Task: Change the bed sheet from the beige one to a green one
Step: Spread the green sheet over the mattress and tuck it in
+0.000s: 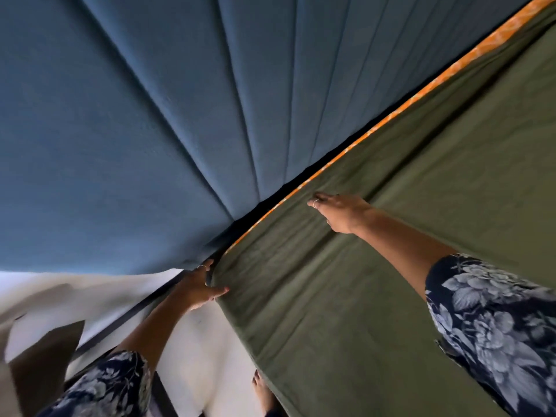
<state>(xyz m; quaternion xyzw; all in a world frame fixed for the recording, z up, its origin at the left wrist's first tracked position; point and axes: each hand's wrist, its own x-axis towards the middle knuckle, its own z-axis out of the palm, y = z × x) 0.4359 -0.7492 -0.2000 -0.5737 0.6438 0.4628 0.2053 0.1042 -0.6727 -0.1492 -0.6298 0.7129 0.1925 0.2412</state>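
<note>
Tucking the green sheet (361, 296) at the headboard (135, 115) corner

Left hand (200, 285) grips the sheet's corner; right hand (337, 212) presses flat, fingers straight. Better to pull the corner down tight before tucking.

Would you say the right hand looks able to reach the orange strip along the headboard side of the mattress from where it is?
Probably yes. The right hand lies flat on the green sheet with its fingertips just short of the orange strip, and only bare sheet lies between them.
</note>
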